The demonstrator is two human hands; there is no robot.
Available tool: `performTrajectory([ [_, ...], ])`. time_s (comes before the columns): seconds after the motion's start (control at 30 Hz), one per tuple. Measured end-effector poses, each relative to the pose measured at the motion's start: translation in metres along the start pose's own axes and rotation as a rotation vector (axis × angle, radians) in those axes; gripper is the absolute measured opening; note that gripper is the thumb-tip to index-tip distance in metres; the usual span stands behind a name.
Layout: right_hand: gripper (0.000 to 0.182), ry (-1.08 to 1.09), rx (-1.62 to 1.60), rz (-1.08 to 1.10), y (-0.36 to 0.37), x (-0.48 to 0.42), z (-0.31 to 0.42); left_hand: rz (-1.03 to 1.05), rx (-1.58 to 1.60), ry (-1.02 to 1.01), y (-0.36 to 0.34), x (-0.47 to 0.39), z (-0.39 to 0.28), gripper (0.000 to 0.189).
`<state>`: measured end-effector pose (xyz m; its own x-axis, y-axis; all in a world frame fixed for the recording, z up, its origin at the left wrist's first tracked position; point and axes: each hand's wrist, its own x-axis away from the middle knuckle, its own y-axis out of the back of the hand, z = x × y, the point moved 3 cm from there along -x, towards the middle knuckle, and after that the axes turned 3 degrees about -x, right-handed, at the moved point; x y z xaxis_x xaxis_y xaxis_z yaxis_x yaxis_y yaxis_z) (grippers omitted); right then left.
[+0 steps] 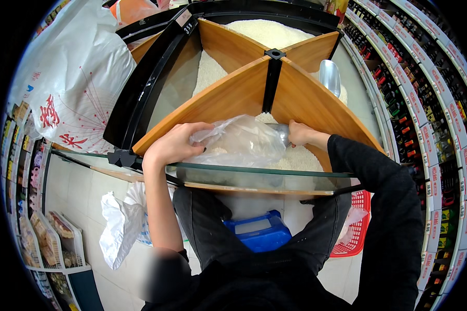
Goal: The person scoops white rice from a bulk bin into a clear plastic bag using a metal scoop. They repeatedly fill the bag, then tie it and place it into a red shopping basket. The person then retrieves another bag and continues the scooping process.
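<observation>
My left hand [175, 144] grips the edge of a clear plastic bag [243, 142] at its left side, thumb and fingers pinching the film. The bag lies over white rice [304, 160] in the near compartment of a wooden-walled bin, and some pale grains show through it. My right hand [302, 133] is closed around the handle end of a metal scoop [281, 131]. The scoop points left towards the bag. Its front part is covered by the film, so I cannot tell how much rice it holds.
Wooden dividers [218, 105] meet at a black post [273, 77]. A glass panel [257, 177] fronts the bin. Another metal scoop [330, 77] stands in the right compartment. A large white sack [74, 77] is at left. Below are a blue plastic item [262, 237] and a red basket [352, 237].
</observation>
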<state>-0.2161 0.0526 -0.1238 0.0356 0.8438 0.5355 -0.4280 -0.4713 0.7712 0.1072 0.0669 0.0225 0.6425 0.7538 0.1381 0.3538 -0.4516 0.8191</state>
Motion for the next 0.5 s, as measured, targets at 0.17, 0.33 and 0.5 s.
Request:
performTrajectory([
  [0.17,0.035,-0.007,-0.276,0.062,0.018,0.019,0.011,0.038,-0.037,-0.004,0.0,-0.001,0.0,0.05],
  [0.33,0.032,0.085,-0.381,0.099,0.041,0.033,0.016,0.078,-0.055,0.009,0.0,-0.003,-0.003,0.051],
  [0.5,0.035,0.26,-0.398,0.128,0.071,0.052,0.037,0.088,-0.047,0.008,0.001,-0.003,-0.003,0.051],
])
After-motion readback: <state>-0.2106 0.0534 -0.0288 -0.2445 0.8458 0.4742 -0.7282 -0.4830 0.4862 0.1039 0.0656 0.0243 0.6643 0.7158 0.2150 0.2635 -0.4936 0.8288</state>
